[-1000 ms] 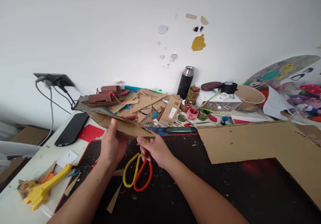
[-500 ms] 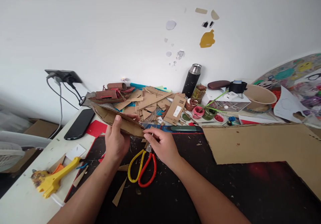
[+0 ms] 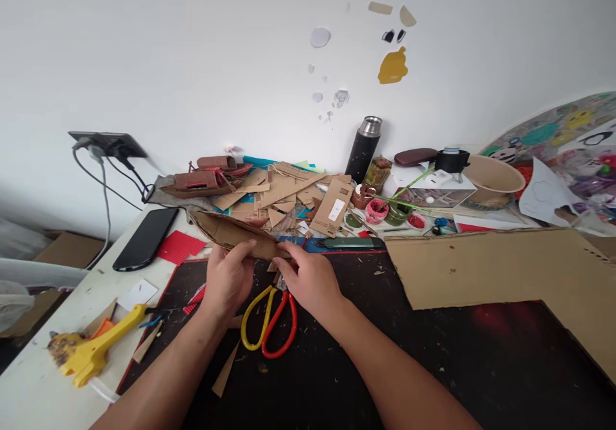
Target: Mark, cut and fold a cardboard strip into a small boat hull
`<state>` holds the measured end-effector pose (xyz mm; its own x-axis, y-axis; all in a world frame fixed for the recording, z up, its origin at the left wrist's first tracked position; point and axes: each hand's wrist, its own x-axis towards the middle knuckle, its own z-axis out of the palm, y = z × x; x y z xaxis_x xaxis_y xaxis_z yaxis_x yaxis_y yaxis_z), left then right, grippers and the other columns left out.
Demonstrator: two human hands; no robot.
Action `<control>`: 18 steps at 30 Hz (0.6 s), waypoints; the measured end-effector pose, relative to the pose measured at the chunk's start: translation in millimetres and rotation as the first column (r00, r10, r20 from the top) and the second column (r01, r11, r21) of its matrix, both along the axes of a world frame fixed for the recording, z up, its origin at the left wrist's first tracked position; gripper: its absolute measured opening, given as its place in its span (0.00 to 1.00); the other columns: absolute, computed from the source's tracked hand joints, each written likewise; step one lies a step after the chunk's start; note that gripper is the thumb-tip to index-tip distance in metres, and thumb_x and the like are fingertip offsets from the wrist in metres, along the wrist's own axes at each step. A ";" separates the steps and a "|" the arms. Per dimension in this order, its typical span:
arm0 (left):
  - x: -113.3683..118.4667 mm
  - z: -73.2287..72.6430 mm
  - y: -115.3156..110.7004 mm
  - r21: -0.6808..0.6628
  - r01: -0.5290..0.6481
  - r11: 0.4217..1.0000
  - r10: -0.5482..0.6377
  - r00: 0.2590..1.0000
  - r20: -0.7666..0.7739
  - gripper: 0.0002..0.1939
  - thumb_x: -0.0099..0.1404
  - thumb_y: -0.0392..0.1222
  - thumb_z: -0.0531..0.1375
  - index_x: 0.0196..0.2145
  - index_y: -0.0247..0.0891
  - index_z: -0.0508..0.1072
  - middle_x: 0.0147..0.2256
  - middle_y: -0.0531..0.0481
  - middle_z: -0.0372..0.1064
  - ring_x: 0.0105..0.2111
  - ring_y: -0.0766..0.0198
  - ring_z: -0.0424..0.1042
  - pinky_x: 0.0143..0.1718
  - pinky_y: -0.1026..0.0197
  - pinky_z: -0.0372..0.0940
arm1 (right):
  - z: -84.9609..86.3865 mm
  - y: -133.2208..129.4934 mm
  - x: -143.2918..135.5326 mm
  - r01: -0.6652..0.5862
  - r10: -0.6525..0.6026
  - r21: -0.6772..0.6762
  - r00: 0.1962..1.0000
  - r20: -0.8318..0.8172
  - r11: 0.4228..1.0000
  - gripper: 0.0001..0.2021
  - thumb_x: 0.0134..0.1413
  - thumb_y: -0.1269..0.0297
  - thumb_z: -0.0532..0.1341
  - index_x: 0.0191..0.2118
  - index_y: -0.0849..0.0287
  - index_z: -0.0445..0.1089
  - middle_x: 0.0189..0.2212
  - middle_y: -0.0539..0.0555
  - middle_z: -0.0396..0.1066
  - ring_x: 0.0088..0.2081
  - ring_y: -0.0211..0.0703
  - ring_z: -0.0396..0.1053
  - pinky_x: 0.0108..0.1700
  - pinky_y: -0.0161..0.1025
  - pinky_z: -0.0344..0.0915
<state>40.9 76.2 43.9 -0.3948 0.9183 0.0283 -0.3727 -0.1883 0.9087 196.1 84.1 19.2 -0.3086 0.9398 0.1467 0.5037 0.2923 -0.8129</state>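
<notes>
A hollow, boat-shaped cardboard piece [image 3: 231,232] is held up over the dark mat. My left hand [image 3: 231,276] wraps its near side, with the thumb pressed along the wall and fingertips showing behind. At the narrow right end, my right hand [image 3: 310,275] pinches the cardboard between thumb and fingers. Just below lie scissors [image 3: 269,321] with one yellow and one red handle; their blades are mostly hidden. A thin cardboard scrap [image 3: 226,369] rests left of the scissors.
A yellow glue gun [image 3: 96,353] and a black phone [image 3: 145,239] lie on the left. Brown model boats [image 3: 202,183], cardboard scraps [image 3: 289,189], paint jars [image 3: 376,210] and a black flask [image 3: 364,151] line the back. A large cardboard sheet [image 3: 476,266] covers the right.
The cardboard piece has tipped and lowered slightly. My left thumb has moved from pointing up to lying along its wall. My right hand keeps its pinch; the whole view has shifted a little.
</notes>
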 end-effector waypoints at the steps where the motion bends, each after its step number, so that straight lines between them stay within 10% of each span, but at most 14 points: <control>1: -0.1 -0.6 -0.2 -0.003 0.010 1.000 -0.010 1.000 -0.001 0.20 0.55 0.37 0.71 0.47 0.41 0.81 0.44 0.45 0.83 0.51 0.48 0.79 0.52 0.51 0.73 | -0.1 0.2 0.0 0.006 -0.006 -0.005 1.000 -0.003 1.000 0.13 0.68 0.58 0.67 0.55 0.49 0.81 0.30 0.55 0.82 0.32 0.52 0.78 0.36 0.41 0.64; 18: -4.4 -9.6 4.2 -0.026 0.060 0.998 -0.058 0.996 0.063 0.17 0.53 0.35 0.71 0.43 0.40 0.81 0.40 0.45 0.84 0.49 0.47 0.82 0.53 0.49 0.74 | -6.7 1.1 -3.8 -0.030 -0.003 -0.154 0.978 -0.207 0.988 0.05 0.65 0.59 0.68 0.42 0.52 0.72 0.22 0.46 0.72 0.24 0.44 0.68 0.31 0.38 0.52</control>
<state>36.5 80.4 34.2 -0.3403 0.9401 -0.0210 -0.4387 -0.1390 0.8878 192.3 85.1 12.5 -0.2996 0.9522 0.0604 0.3173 0.1592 -0.9349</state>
